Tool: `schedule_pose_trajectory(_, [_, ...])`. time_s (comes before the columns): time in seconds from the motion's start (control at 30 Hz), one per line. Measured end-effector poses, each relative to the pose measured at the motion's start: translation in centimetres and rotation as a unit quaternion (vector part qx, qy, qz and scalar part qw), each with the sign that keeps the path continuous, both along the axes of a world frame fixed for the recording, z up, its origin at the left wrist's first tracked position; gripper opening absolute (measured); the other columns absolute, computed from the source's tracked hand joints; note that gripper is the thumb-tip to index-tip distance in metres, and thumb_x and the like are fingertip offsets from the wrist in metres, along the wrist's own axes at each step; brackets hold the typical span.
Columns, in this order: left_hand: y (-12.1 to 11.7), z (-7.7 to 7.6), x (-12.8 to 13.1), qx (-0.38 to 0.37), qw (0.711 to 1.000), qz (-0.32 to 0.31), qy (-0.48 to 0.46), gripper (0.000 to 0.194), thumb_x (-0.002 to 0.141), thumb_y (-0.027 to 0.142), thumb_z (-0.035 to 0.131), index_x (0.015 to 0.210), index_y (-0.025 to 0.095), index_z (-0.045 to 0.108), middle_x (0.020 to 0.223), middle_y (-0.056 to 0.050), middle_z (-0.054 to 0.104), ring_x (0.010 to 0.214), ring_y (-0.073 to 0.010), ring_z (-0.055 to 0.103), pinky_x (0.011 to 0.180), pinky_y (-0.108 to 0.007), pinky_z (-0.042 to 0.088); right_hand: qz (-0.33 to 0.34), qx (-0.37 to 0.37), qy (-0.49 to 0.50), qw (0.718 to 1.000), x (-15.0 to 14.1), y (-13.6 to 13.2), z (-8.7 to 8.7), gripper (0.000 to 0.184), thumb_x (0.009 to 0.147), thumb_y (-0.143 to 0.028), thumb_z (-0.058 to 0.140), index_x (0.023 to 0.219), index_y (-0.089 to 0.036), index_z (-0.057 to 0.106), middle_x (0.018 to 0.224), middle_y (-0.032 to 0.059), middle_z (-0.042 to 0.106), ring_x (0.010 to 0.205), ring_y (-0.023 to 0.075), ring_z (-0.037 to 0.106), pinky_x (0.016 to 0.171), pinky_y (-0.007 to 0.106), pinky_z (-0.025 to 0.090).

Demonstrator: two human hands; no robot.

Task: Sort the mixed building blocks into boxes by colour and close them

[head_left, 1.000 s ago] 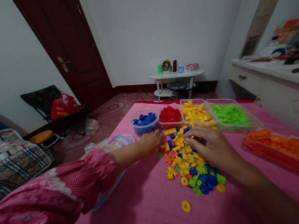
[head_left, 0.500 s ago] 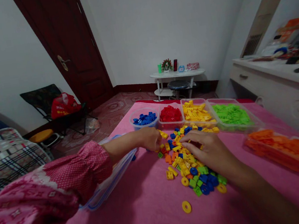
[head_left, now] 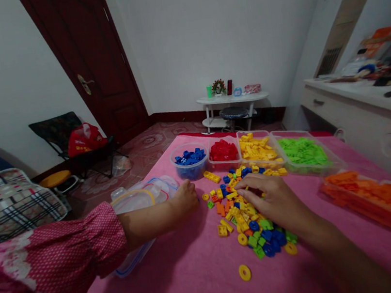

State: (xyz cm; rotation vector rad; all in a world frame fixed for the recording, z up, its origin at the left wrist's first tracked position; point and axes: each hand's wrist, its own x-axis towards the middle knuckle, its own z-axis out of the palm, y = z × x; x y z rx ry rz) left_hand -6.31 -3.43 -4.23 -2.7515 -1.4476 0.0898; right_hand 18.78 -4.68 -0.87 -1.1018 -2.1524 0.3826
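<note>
My left hand (head_left: 184, 198), at the end of a pink ruffled sleeve, is closed just left of a mixed pile of toy building blocks (head_left: 240, 215). What its curled fingers hold, if anything, is too small and hidden to name. My right hand (head_left: 271, 196) rests over the pile's right side, its thumb and bent fingers apart, fingertips touching the blocks. Yellow, blue, green, orange and red pieces make up the pile. A yellow ring (head_left: 244, 272) lies apart in front of it. A yellow block (head_left: 212, 177) lies at the pile's back left.
Clear containers hold sorted blocks: a round tub (head_left: 192, 169) with blue, then boxes of red (head_left: 225, 165), yellow (head_left: 261, 160), green (head_left: 312, 168) and orange (head_left: 375, 217). Transparent lids (head_left: 138, 258) lie at left on the pink cloth (head_left: 187, 285).
My left hand has drawn back left and down from the pile's edge, uncovering a small yellow ring and the blue tub's front. My right hand has hardly moved.
</note>
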Motion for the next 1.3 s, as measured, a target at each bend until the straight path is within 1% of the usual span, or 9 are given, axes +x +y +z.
schedule_pose_trajectory(0.37, [2.5, 1.3, 2.7, -0.044, 0.999, 0.006, 0.031, 0.021, 0.073, 0.013, 0.053, 0.089, 0.014, 0.065, 0.087, -0.013, 0.069, 0.079, -0.0247, 0.066, 0.066, -0.030, 0.048, -0.065, 0.049, 0.013, 0.997, 2.2, 0.9, 0.6, 0.015, 0.083, -0.020, 0.054, 0.084, -0.021, 0.070, 0.089, 0.0012, 0.071, 0.081, 0.0151, 0.064, 0.075, 0.026, 0.046])
schedule_pose_trajectory(0.47, [3.1, 2.3, 4.4, -0.038, 0.997, 0.028, -0.062, 0.014, 0.068, 0.016, 0.058, 0.080, 0.013, 0.063, 0.079, -0.012, 0.068, 0.075, -0.0251, 0.065, 0.064, -0.030, 0.048, -0.120, 0.033, -0.032, 0.992, 3.9, 1.9, 0.3, 0.015, 0.080, -0.023, 0.057, 0.084, -0.021, 0.071, 0.087, 0.0015, 0.071, 0.079, 0.0166, 0.064, 0.071, 0.027, 0.045])
schedule_pose_trajectory(0.53, [3.7, 2.8, 6.1, -0.103, 0.973, 0.056, -0.199, 0.013, 0.064, 0.016, 0.061, 0.076, 0.014, 0.059, 0.073, -0.008, 0.065, 0.071, -0.0221, 0.064, 0.063, -0.028, 0.048, -0.157, -0.003, -0.083, 0.984, 4.9, 2.4, -0.2, 0.015, 0.078, -0.023, 0.058, 0.085, -0.022, 0.072, 0.084, 0.0017, 0.072, 0.076, 0.0177, 0.064, 0.067, 0.027, 0.044])
schedule_pose_trajectory(0.6, [4.3, 2.9, 7.8, -0.248, 0.886, 0.114, -0.375, 0.014, 0.065, 0.015, 0.060, 0.078, 0.016, 0.055, 0.067, -0.003, 0.062, 0.064, -0.0179, 0.063, 0.059, -0.027, 0.049, -0.174, -0.039, -0.125, 0.976, 5.5, 2.9, -0.8, 0.017, 0.077, -0.021, 0.057, 0.085, -0.022, 0.072, 0.084, 0.0021, 0.072, 0.076, 0.0182, 0.063, 0.066, 0.027, 0.043])
schedule_pose_trajectory(0.73, [5.1, 2.1, 10.4, -0.455, 0.600, 0.195, -0.629, 0.015, 0.069, 0.018, 0.060, 0.082, 0.016, 0.052, 0.069, 0.000, 0.059, 0.057, -0.0112, 0.061, 0.052, -0.021, 0.049, -0.152, -0.076, -0.187, 0.968, 4.8, 3.1, -2.3, 0.022, 0.076, -0.016, 0.053, 0.084, -0.024, 0.072, 0.089, 0.0020, 0.072, 0.083, 0.0176, 0.064, 0.069, 0.025, 0.041])
schedule_pose_trajectory(0.83, [5.3, 1.2, 11.3, -0.495, 0.505, 0.214, -0.674, 0.015, 0.071, 0.022, 0.060, 0.083, 0.014, 0.056, 0.072, -0.002, 0.060, 0.053, -0.0071, 0.057, 0.044, -0.014, 0.042, -0.150, -0.093, -0.247, 0.953, 3.7, 2.8, -3.5, 0.020, 0.075, -0.019, 0.058, 0.086, -0.026, 0.072, 0.088, 0.0026, 0.072, 0.085, 0.0202, 0.064, 0.068, 0.027, 0.040])
schedule_pose_trajectory(0.9, [5.3, 0.6, 11.5, -0.493, 0.510, 0.206, -0.674, 0.017, 0.073, 0.026, 0.061, 0.083, 0.014, 0.058, 0.071, -0.002, 0.060, 0.049, -0.0057, 0.053, 0.038, -0.013, 0.034, -0.158, -0.100, -0.274, 0.943, 3.3, 2.7, -4.1, 0.022, 0.073, -0.022, 0.062, 0.091, -0.028, 0.072, 0.091, 0.0033, 0.071, 0.087, 0.0219, 0.064, 0.068, 0.028, 0.039])
schedule_pose_trajectory(1.07, [5.2, -0.9, 11.4, -0.448, 0.589, 0.169, -0.651, 0.027, 0.070, 0.037, 0.068, 0.081, 0.013, 0.060, 0.065, 0.001, 0.058, 0.043, -0.0039, 0.046, 0.036, -0.013, 0.024, -0.182, -0.101, -0.280, 0.937, 3.4, 2.4, -4.2, 0.019, 0.072, -0.027, 0.065, 0.091, -0.026, 0.070, 0.098, 0.0035, 0.069, 0.088, 0.0213, 0.063, 0.067, 0.027, 0.036])
schedule_pose_trajectory(1.3, [4.7, -1.2, 11.7, -0.432, 0.598, 0.172, -0.653, 0.038, 0.078, 0.048, 0.061, 0.090, 0.013, 0.061, 0.073, -0.003, 0.063, 0.044, -0.0067, 0.052, 0.036, -0.016, 0.031, -0.211, -0.107, -0.240, 0.942, 3.9, 2.3, -1.8, 0.009, 0.072, -0.024, 0.059, 0.075, -0.021, 0.068, 0.077, 0.0027, 0.068, 0.071, 0.0178, 0.061, 0.057, 0.026, 0.034])
